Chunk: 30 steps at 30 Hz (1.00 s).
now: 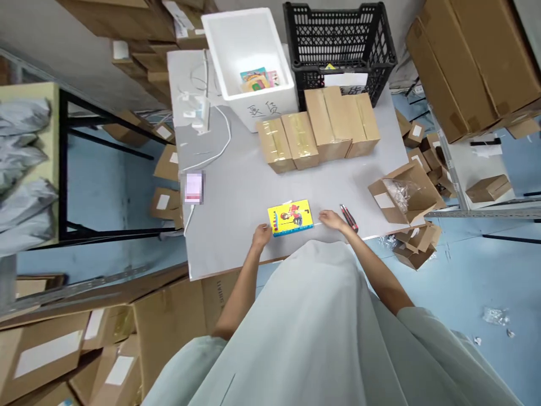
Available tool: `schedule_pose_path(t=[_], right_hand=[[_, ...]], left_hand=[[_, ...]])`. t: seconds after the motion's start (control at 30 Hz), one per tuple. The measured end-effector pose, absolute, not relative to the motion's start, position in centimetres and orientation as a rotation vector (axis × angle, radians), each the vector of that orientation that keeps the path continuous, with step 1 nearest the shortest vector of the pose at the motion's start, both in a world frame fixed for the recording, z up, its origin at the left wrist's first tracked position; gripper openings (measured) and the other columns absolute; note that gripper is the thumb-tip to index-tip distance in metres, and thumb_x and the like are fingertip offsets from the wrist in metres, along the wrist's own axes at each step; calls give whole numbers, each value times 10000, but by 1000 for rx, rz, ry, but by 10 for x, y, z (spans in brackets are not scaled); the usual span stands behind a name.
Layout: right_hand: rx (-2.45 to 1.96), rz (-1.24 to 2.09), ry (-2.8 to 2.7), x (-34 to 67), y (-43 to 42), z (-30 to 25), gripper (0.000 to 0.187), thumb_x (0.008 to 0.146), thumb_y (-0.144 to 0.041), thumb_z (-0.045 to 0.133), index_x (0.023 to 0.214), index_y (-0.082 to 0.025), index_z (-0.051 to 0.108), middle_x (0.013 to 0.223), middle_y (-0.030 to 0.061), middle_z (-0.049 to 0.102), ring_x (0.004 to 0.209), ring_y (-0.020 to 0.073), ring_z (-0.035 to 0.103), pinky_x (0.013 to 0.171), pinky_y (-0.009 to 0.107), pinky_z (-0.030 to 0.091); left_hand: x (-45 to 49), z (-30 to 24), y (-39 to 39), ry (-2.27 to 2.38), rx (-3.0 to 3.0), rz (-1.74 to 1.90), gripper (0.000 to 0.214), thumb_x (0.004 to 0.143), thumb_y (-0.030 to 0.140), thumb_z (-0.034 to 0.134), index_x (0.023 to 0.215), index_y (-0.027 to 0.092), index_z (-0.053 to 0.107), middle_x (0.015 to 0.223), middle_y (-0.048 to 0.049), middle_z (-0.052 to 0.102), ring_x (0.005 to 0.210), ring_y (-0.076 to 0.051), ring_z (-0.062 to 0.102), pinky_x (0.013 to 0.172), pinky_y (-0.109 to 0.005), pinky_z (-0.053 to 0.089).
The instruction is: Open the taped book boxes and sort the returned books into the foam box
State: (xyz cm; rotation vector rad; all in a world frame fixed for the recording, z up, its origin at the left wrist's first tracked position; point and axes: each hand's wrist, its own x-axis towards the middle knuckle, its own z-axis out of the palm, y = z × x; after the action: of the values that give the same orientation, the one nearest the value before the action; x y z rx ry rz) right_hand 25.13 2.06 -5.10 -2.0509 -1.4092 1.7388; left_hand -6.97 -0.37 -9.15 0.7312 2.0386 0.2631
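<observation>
Left hand (262,233) curled against yellow box (291,216); right hand (331,219) loosely open nearby

Both arms (374,262) reach forward, left fingers (265,227) and right fingers (324,215) slightly bent, apart.

Table (236,208), yellow box (291,216), cartons (332,121), perhaps a phone (193,188)

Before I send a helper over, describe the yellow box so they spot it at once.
Find the grey table, then its edge nearest the person. Between the left hand and the right hand lies a flat yellow box with a blue side and a cartoon figure on top. Those colours set it apart from the plain brown cartons farther back.
</observation>
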Motion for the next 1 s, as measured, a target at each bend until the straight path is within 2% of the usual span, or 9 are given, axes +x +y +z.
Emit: schedule_pose_path(t=[0.13,0.23,0.3,0.37,0.5,0.6,0.7,0.87,1.0], right_hand=[[-2285,1659,-1325,197,8,-76,436,889,-209,765,1309,-97,737,1368,213,783,1356,333,717,1153,364,516],[-2373,1606,-1222,178,1,-81,441,906,-232,751,1328,-115,704,1345,183,788,1341,305,710,1134,360,529],[-2365,1639,-1140,171,-3,-81,328,918,-271,751,1213,-131,732,1233,152,819,1215,281,750,1054,357,578],[-2303,1722,-1058,168,-9,-79,226,912,-319,779,1046,-140,749,1068,120,837,1044,249,781,954,338,620],[-2114,1884,-957,170,-29,-60,288,872,-424,856,908,-160,747,905,69,829,896,193,790,891,295,649],[-1799,2035,-868,176,-40,-35,398,846,-526,880,997,-175,769,985,86,850,964,208,815,949,321,659],[-1494,2054,-757,178,-41,-4,560,758,-585,940,1120,-189,778,1120,125,856,1081,278,823,988,406,678],[-1406,1838,-759,160,-34,43,679,731,-648,934,1251,-247,762,1272,109,831,1176,330,800,974,476,704],[-1406,1705,-804,148,-35,66,697,768,-697,891,1302,-272,752,1267,93,824,1211,330,781,969,470,710]], left_hand=[[-80,-109,-12,1905,670,329,458,798,296,813,1215,120,739,1098,-171,836,1145,-323,772,973,-383,579],[-85,-113,-15,1786,618,387,399,770,313,853,1108,115,778,943,-137,835,975,-293,784,904,-385,602],[-91,-113,-15,1709,602,431,357,744,332,888,1023,129,795,920,-131,838,939,-286,778,897,-387,607],[-101,-108,-15,1638,598,481,361,743,363,904,1012,144,805,971,-130,849,990,-286,777,920,-376,604],[-128,-92,-4,1483,600,565,541,731,505,931,1136,161,824,1077,-123,859,1099,-303,768,948,-372,598],[-148,-72,16,1266,622,623,712,622,585,1000,1169,160,837,1128,-141,855,1102,-320,766,953,-383,599],[-156,-46,38,1103,628,664,768,560,565,1052,1173,152,842,1173,-156,848,1074,-308,770,960,-389,610],[-129,3,48,996,526,998,685,784,639,932,1281,187,797,1317,-139,812,1191,-282,760,1013,-385,625],[-83,25,22,905,479,967,667,767,544,979,1306,211,768,1378,-131,791,1206,-299,771,1001,-398,648]])
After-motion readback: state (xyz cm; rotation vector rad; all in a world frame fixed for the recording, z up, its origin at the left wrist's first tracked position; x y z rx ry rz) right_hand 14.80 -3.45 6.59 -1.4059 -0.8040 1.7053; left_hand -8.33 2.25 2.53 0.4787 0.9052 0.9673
